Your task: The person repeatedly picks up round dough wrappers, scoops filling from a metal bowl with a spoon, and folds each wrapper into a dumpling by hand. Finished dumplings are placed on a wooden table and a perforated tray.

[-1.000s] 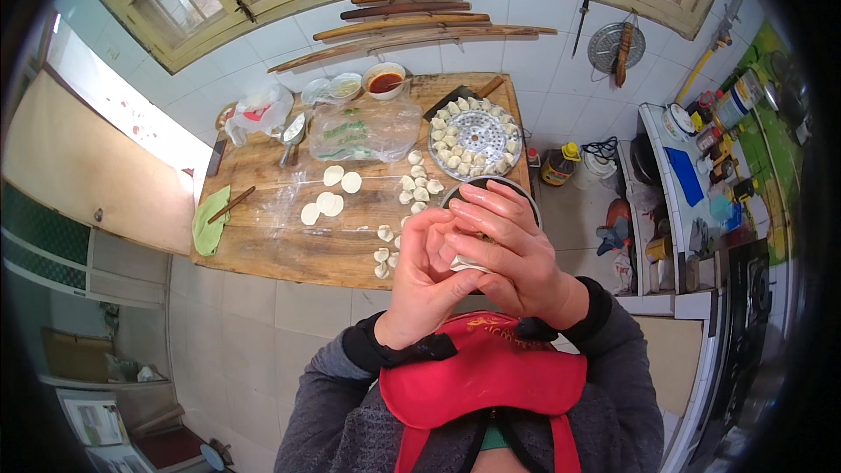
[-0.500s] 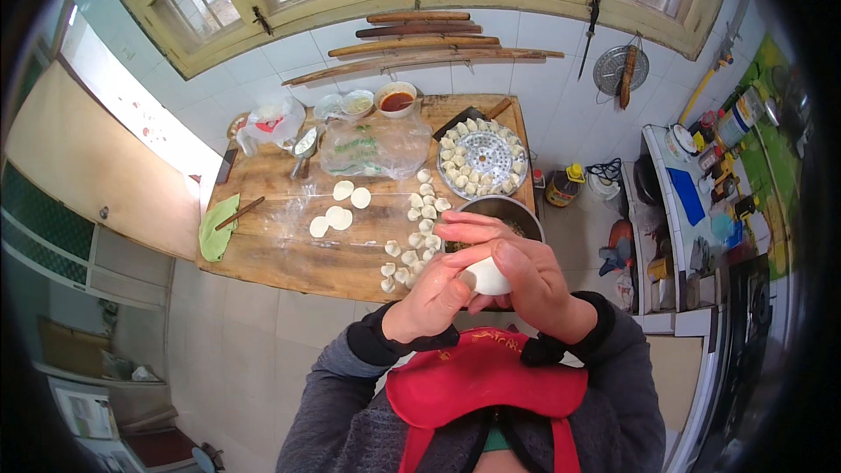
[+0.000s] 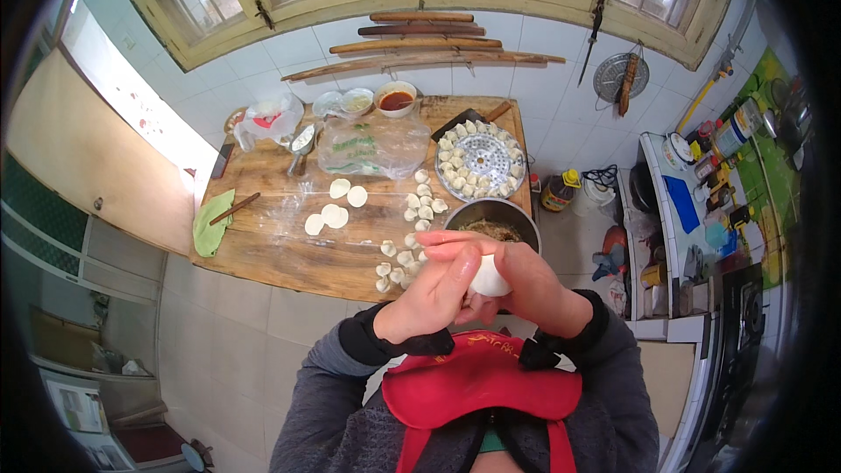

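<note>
Both hands are cupped together in front of my chest around a white dumpling (image 3: 491, 278). My left hand (image 3: 431, 298) has its fingers curled against the dumpling's left side, thumb up. My right hand (image 3: 536, 287) wraps it from the right, and some of its fingers are hidden. Just beyond the hands stands a metal pot (image 3: 528, 226) of brownish filling (image 3: 492, 229). Several finished dumplings (image 3: 406, 257) lie on the wooden table (image 3: 263, 267), left of my hands. Round flat dough wrappers (image 3: 334, 215) lie farther left.
Behind the pot, a perforated metal tray (image 3: 484, 158) carries many dumplings; a cleaver (image 3: 457, 123) lies by it. Bowls (image 3: 395, 100), a plastic bag (image 3: 372, 147) and a green cloth (image 3: 211, 226) also sit on the table. An oil bottle (image 3: 561, 191) stands at right.
My hands have closed more tightly around the dumpling and shifted slightly. More of the pot and its filling now shows beyond them.
</note>
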{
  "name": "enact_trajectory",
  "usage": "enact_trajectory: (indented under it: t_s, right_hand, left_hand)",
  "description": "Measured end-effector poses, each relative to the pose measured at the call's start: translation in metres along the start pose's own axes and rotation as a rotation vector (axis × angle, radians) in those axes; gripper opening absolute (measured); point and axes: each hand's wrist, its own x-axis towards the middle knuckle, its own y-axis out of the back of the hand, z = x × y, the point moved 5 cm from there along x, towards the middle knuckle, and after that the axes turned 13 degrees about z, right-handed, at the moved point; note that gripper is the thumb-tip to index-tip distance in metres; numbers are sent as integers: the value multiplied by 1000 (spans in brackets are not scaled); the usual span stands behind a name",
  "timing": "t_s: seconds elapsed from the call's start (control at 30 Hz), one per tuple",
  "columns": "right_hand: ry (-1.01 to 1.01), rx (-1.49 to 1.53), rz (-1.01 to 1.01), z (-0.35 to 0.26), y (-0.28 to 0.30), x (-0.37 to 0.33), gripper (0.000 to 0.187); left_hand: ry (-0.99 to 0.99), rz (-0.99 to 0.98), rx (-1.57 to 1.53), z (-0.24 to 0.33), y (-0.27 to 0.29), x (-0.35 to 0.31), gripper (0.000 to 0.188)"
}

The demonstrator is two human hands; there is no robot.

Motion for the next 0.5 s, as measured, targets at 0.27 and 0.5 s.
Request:
enact_trajectory:
  t_s: [0.27,0.5]
  right_hand:
    - [-214,304,89,22,7,3,42]
    - [147,-98,176,37,16,0,35]
  left_hand:
    - [211,19,3,-44,17,11,46]
    - [-528,81,470,-40,14,21,25]
